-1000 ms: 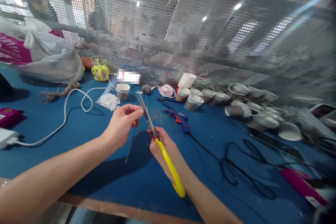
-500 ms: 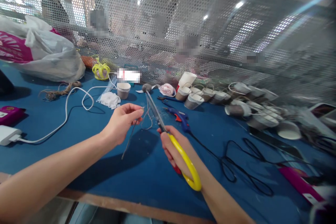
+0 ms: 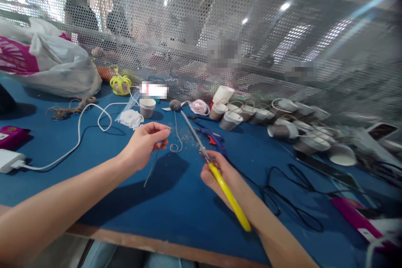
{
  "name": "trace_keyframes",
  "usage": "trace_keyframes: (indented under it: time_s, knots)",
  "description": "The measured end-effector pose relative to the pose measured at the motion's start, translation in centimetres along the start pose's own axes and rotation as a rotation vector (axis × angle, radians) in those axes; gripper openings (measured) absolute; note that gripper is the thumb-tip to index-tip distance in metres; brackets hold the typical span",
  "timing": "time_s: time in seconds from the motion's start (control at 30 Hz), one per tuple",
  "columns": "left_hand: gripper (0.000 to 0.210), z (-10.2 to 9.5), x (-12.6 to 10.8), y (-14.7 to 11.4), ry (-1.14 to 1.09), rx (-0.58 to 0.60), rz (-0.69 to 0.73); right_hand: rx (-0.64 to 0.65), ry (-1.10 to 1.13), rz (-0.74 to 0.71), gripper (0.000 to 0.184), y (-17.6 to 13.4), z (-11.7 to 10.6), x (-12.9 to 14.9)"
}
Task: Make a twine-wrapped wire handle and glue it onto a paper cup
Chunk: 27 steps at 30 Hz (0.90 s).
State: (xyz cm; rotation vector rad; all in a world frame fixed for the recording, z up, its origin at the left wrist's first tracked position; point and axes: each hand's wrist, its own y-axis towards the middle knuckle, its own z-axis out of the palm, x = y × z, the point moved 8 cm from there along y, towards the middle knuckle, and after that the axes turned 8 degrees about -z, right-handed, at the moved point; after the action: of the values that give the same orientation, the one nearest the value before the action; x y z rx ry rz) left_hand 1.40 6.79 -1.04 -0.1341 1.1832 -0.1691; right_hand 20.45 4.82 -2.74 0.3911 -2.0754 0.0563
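Between thumb and fingertips, my left hand pinches a thin grey cord, whose loose end hangs down over the table. My right hand grips a pair of scissors with yellow handles, the long blades pointing away from me. Past the fingertips a small ball of grey cord lies on the table, and a strand runs from it toward me, ending in a curl. Close to the blades is a blue hot glue gun with a red trigger.
Small grey-and-white cups with cord handles line the back right. A pink ribbon roll, another cup and white lace lie at the back. A plastic bag stands left. Cables cross the blue table before a perforated metal screen.
My right hand has moved right and toward me with the scissors, which have turned edge-on. The curled strand now lies apart from the cord in my left hand, which barely moved.
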Motion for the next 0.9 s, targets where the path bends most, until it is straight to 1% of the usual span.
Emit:
trace_keyframes:
  time_s: [0.03, 0.1, 0.17, 0.23, 0.37, 0.47, 0.57, 0.63, 0.7, 0.77, 0.83, 0.9]
  knots:
    - [0.012, -0.1, 0.0, 0.1, 0.006, -0.005, 0.003, -0.005, -0.013, 0.016, 0.065, -0.1, -0.5, -0.4]
    - [0.010, -0.3, 0.0, 0.2, 0.016, -0.015, 0.009, 0.016, 0.049, 0.043, 0.064, -0.7, -0.7, -0.9]
    - [0.009, -0.2, 0.3, 0.3, 0.008, -0.014, 0.004, 0.055, 0.135, 0.046, 0.067, -1.3, 0.1, -1.1]
    - [0.008, 0.1, 0.8, 0.3, -0.040, 0.007, -0.028, 0.082, 0.154, 0.020, 0.069, -1.7, 1.1, -1.0]
    - [0.005, 0.9, 2.1, 0.1, -0.220, 0.078, -0.181, 0.106, 0.046, -0.091, 0.067, -1.2, 2.7, -0.1]
    - [0.005, 1.3, 2.4, 0.0, -0.314, 0.120, -0.234, 0.092, -0.091, -0.139, 0.066, -0.6, 2.8, 0.8]
    - [0.005, 1.3, 2.5, 0.0, -0.328, 0.147, -0.223, 0.043, -0.211, -0.147, 0.064, -0.2, 2.5, 1.5]
    - [0.006, 1.2, 2.6, 0.0, -0.294, 0.147, -0.211, 0.012, -0.265, -0.154, 0.055, -0.2, 2.2, 1.9]
    - [0.007, 1.0, 2.8, 0.0, -0.252, 0.126, -0.203, 0.020, -0.265, -0.151, 0.044, -0.2, 2.1, 2.1]
    - [0.008, 0.4, 2.7, 0.1, -0.208, 0.076, -0.190, 0.039, -0.265, -0.117, 0.038, -0.2, 1.6, 1.9]
    - [0.010, -0.2, 2.3, 0.1, -0.144, 0.021, -0.150, -0.003, -0.361, -0.049, 0.037, -0.2, 0.2, 1.2]
    - [0.011, -0.5, 1.5, 0.1, -0.057, -0.005, -0.089, -0.069, -0.552, 0.038, 0.038, -0.4, -1.7, 0.3]
